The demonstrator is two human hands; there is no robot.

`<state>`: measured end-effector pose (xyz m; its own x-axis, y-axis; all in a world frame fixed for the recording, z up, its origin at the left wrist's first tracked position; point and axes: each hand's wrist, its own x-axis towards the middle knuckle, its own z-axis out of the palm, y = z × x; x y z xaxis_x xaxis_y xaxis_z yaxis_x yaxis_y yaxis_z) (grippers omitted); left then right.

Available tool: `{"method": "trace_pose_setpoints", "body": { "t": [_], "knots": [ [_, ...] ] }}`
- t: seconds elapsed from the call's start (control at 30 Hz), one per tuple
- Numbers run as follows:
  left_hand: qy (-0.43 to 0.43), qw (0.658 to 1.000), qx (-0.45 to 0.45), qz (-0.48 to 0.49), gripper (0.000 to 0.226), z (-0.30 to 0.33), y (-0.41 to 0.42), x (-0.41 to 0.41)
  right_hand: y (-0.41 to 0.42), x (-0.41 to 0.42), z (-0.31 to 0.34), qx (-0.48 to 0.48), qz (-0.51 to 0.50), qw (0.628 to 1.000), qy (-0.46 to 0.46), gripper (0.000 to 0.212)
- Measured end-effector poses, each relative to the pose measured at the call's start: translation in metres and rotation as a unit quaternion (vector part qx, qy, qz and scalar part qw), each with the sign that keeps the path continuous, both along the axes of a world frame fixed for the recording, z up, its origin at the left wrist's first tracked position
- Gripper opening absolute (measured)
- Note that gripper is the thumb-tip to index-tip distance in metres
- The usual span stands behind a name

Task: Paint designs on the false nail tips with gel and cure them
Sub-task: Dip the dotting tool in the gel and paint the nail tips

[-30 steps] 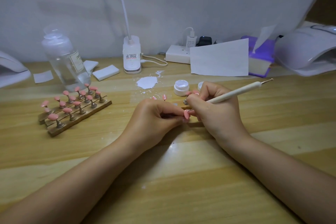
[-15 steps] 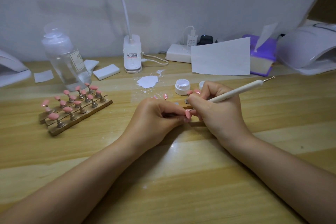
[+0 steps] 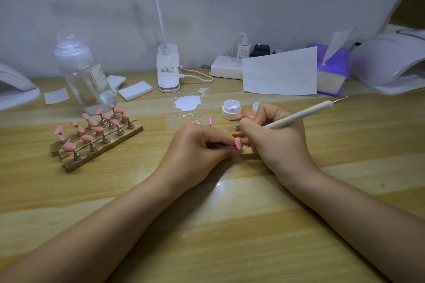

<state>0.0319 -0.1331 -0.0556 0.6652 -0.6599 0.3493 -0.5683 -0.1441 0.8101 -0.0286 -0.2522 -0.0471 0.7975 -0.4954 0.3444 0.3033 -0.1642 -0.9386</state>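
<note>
My left hand (image 3: pixel 197 147) pinches a pink nail tip (image 3: pixel 238 144) on its small stand at the table's middle. My right hand (image 3: pixel 276 140) grips a white dotting pen (image 3: pixel 301 115), whose lower point touches that tip. An open white gel jar (image 3: pixel 231 109) stands just behind my hands, its lid (image 3: pixel 255 107) beside it. Three more pink tips on stands (image 3: pixel 209 121) peek out behind my fingers; two of them carry white dots. On the left, wooden strips (image 3: pixel 99 145) hold several pink tips.
A clear bottle (image 3: pixel 82 76) stands at the back left, a white lamp base (image 3: pixel 168 69) at the back middle. White curing lamps sit at the right (image 3: pixel 391 64) and left (image 3: pixel 16 85) edges. Spilled white gel (image 3: pixel 187 102), foam pads (image 3: pixel 135 90), paper (image 3: pixel 280 72), power strip (image 3: pixel 226 68).
My hands have barely moved. The pen's point has settled onto the held tip; the view shifted slightly.
</note>
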Motion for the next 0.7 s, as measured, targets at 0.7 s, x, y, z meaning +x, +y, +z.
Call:
{"method": "trace_pose_setpoints", "body": {
  "t": [0.7],
  "knots": [
    [-0.006, 1.0, -0.002, -0.003, 0.015, -0.0003, 0.0004, 0.0006, 0.0008, -0.0004, 0.0004, 0.004, -0.005, 1.0, -0.001, 0.037]
  ]
}}
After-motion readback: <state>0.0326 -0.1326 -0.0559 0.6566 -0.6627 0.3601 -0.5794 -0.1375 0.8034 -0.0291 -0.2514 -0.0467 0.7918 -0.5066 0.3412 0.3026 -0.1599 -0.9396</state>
